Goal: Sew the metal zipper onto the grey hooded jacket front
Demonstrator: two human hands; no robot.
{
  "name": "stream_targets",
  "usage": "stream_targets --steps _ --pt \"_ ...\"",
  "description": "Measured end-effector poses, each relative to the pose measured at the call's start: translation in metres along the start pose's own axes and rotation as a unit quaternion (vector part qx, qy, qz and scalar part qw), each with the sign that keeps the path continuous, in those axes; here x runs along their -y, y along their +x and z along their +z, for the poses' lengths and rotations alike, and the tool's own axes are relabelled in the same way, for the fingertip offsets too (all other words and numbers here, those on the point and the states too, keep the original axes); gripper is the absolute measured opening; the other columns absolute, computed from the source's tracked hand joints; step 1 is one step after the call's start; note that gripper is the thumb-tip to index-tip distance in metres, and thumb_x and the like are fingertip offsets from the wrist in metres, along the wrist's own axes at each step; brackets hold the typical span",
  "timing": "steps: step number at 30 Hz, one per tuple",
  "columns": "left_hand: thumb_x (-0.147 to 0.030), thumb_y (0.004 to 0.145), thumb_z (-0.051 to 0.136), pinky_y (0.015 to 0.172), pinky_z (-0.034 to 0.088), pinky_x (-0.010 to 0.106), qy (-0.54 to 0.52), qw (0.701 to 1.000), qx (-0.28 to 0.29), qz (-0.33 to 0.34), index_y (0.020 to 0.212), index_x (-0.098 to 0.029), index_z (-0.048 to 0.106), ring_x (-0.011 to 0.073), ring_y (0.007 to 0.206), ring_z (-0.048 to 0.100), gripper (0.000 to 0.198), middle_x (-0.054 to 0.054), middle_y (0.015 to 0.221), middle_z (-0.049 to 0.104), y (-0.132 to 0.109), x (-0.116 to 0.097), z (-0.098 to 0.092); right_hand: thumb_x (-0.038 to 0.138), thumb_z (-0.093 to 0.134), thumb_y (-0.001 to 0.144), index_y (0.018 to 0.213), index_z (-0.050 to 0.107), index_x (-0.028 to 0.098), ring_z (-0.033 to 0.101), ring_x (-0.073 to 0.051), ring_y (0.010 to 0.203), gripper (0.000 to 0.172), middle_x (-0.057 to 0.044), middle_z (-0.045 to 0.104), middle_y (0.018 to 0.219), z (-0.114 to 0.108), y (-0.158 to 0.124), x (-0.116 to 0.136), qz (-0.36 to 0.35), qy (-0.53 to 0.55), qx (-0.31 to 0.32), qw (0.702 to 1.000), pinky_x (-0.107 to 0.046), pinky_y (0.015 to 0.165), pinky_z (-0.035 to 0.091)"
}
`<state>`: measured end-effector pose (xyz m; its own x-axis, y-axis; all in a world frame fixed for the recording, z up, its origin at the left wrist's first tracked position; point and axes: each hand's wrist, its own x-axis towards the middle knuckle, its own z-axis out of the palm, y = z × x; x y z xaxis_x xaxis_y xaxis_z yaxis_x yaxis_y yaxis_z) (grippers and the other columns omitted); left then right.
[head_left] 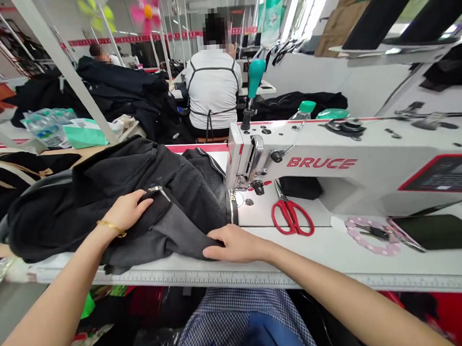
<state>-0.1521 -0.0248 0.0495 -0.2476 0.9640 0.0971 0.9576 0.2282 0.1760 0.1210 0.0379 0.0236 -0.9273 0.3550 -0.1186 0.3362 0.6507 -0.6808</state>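
The left hand [126, 213], a bracelet [111, 228] at its wrist, is mostly closed on the dark garment [137, 168], its thumb and fingers drawn together at a folded edge just beside a pale metal strip [158, 189]. The right hand [235, 244] is partly curled, with thumb and forefinger closed on the garment's near edge; its other fingers are bent under and hard to make out, so how firm that hold is I cannot say. Between the hands the cloth lies stretched, and the rest of the garment is heaped beyond and to the left of the left hand. Just beyond the right hand, a zip [232, 207] along the garment's edge lies at the needle end of the machine [320, 159]. Red scissors [290, 216] lie beyond and to the right of the right hand, near it. Farther right on the table [317, 251] are a pink ring [354, 238] and a phone [442, 231]. A ruler [182, 278] runs along the table's front edge, nearer the wearer than both hands. Well beyond the hands, a person [212, 90] in white sits facing away.
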Motion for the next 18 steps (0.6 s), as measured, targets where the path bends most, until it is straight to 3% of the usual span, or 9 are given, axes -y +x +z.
stream_targets --steps 1,3,6,9,12,14,18 --pt "-0.043 0.081 0.035 0.056 0.043 0.026 -0.019 1.0 -0.019 -0.002 0.065 -0.02 0.046 0.017 0.06 0.055 0.03 0.001 0.062 0.056 -0.021 -0.006 -0.009 0.049 0.042 0.083 0.063 0.05 0.014 0.047 -0.009 0.054 0.041 0.002 0.05 0.057 0.001 -0.001 0.007 0.009 0.078 0.032 0.996 -0.02 0.05 0.035" --pt "-0.044 0.084 0.031 0.047 0.037 0.022 -0.076 0.994 -0.079 0.011 0.058 -0.02 0.038 0.0124 0.05 0.047 0.036 -0.002 0.052 0.047 -0.072 -0.022 -0.026 0.06 0.029 0.084 0.068 0.053 0.013 0.052 -0.01 0.057 0.056 -0.001 0.055 0.063 0.01 -0.003 0.021 0.035 0.261 0.103 0.959 -0.022 0.054 0.04" --pt "-0.045 0.076 0.048 0.042 0.027 0.023 -0.126 0.973 -0.107 0.162 0.053 -0.02 0.036 0.0089 0.042 0.035 0.036 -0.005 0.045 0.038 -0.153 -0.05 -0.032 0.063 0.029 0.083 0.092 0.055 0.01 0.057 -0.012 0.061 0.06 -0.006 0.061 0.073 0.035 -0.007 0.042 0.079 0.402 0.149 0.9 -0.024 0.058 0.045" --pt "-0.036 0.075 0.049 0.044 0.024 0.027 -0.139 0.96 -0.15 0.192 0.048 -0.019 0.032 0.0094 0.043 0.033 0.035 -0.004 0.044 0.035 -0.204 -0.065 -0.012 0.052 0.048 0.079 0.103 0.051 0.011 0.058 -0.013 0.063 0.048 -0.005 0.062 0.074 0.065 -0.007 0.058 0.086 0.372 0.13 0.915 -0.026 0.06 0.046" --pt "-0.035 0.079 0.041 0.044 0.023 0.029 -0.12 0.957 -0.166 0.207 0.048 -0.02 0.033 0.0106 0.044 0.033 0.035 -0.003 0.045 0.036 -0.229 -0.055 0.015 0.043 0.045 0.083 0.096 0.053 0.013 0.059 -0.014 0.067 0.034 -0.003 0.061 0.071 0.084 -0.002 0.073 0.046 0.298 0.123 0.945 -0.028 0.065 0.047" --pt "-0.033 0.08 0.043 0.047 0.027 0.028 -0.091 0.959 -0.149 0.221 0.05 -0.019 0.037 0.0112 0.047 0.036 0.033 -0.002 0.049 0.039 -0.241 -0.042 0.026 0.04 0.041 0.086 0.083 0.054 0.016 0.058 -0.014 0.067 0.028 -0.002 0.06 0.07 0.089 0.001 0.085 0.005 0.229 0.123 0.965 -0.026 0.064 0.047" --pt "-0.02 0.079 0.046 0.054 0.035 0.027 -0.061 0.972 -0.101 0.205 0.06 -0.017 0.045 0.012 0.055 0.04 0.019 0.0 0.059 0.048 -0.261 -0.026 0.033 0.037 0.034 0.09 0.068 0.052 0.018 0.056 -0.012 0.061 0.034 0.0 0.058 0.065 0.09 0.006 0.107 -0.054 0.129 0.104 0.985 -0.023 0.057 0.044"
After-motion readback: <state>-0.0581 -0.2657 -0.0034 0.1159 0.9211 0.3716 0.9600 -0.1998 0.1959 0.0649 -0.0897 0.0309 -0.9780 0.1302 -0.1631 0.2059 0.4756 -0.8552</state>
